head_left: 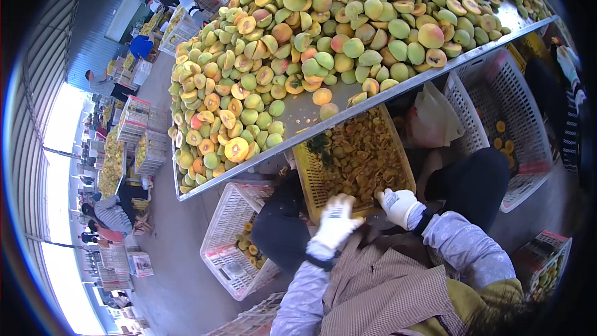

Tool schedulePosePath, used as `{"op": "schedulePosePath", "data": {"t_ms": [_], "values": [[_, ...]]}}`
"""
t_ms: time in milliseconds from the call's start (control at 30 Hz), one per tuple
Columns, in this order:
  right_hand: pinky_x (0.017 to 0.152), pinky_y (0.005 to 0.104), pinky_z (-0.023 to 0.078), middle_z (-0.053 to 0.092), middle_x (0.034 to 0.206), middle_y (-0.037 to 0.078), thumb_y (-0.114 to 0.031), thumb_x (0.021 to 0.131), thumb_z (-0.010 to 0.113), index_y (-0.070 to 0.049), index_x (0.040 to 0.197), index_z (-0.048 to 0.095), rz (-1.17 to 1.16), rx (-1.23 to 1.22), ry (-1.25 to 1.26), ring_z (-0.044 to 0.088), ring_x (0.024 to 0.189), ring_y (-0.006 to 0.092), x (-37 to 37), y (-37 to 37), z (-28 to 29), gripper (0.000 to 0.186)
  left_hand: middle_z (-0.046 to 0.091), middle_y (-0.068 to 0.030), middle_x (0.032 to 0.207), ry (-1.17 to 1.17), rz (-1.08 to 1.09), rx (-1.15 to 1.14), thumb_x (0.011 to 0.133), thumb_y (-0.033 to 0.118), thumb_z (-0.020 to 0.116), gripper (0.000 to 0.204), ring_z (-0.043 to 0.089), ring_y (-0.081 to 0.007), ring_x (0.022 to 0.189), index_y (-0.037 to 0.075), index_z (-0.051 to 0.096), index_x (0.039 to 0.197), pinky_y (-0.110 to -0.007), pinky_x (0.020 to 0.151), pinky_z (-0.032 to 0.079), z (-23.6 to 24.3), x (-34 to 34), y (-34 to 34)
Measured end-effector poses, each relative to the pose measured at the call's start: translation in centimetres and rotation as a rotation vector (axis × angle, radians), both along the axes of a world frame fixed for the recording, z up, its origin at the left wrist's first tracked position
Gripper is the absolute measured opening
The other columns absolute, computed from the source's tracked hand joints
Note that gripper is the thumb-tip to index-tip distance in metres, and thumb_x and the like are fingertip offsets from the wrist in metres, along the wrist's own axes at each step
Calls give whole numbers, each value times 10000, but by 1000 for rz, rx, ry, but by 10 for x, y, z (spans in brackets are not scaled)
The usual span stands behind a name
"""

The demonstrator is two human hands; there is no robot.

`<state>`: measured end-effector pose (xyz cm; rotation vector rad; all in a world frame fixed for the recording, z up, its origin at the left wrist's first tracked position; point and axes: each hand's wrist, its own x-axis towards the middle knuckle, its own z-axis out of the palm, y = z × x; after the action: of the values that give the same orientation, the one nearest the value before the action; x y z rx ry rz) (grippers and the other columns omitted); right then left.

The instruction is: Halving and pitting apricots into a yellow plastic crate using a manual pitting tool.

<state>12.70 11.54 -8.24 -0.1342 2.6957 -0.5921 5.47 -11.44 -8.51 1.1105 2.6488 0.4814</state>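
Note:
Both my hands wear white gloves and are over the near edge of a yellow crate (305, 177) between my knees. Small brown-orange fruit scraps (360, 155) fill the crate, with a dark green leafy clump (318, 144) at its left side. My left hand (337, 218) is at the near left corner, thumb apart from the fingers, with nothing visible in it. My right hand (399, 206) is at the near right part of the rim, fingers curled in; what they hold, if anything, is too small to tell. Beyond the crate, halved peaches (323, 65) are heaped on a metal table (305, 112).
The table's raised metal edge (367, 104) runs just above the crate. A white crate (214, 252) with some fruit stands left of my knee; larger white crates (497, 106) stand at the right, near a plastic bag (435, 115). Other people (115, 211) work at far left.

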Motion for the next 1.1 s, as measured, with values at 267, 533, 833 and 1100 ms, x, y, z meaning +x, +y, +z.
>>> {"op": "schedulePosePath", "data": {"t_ms": [267, 533, 833, 1100], "values": [[658, 472, 536, 685, 902, 145, -118, 881, 533, -88, 1036, 614, -57, -1, 165, 691, 786, 345, -1, 9, -18, 178, 728, -79, 847, 43, 79, -304, 905, 156, 501, 202, 724, -255, 808, 162, 702, 889, -389, 649, 548, -94, 23, 31], [672, 465, 529, 673, 790, 135, -203, 691, 650, -95, 908, 635, 72, 54, 389, 677, 759, 334, -5, 15, -57, 243, 705, -155, 915, -196, 228, 275, 936, 229, 522, 234, 668, -333, 919, 83, 706, 931, -410, 830, 516, -133, 16, 18], [907, 433, 521, 708, 1110, 159, -217, 975, 461, -125, 1169, 683, -4, 220, 375, 660, 1040, 358, -6, 49, -76, 309, 695, -158, 1089, -303, 154, 265, 946, 280, 541, 296, 646, -322, 1060, 62, 687, 1083, -395, 937, 499, -159, 11, 55], [939, 431, 513, 702, 1126, 161, -214, 973, 459, -120, 1209, 671, -45, 298, -131, 660, 1067, 345, -29, 56, -71, 330, 677, -160, 1178, -232, 64, 361, 943, 302, 553, 350, 628, -318, 1122, 49, 665, 1158, -394, 982, 486, -123, 3, 52]]}}
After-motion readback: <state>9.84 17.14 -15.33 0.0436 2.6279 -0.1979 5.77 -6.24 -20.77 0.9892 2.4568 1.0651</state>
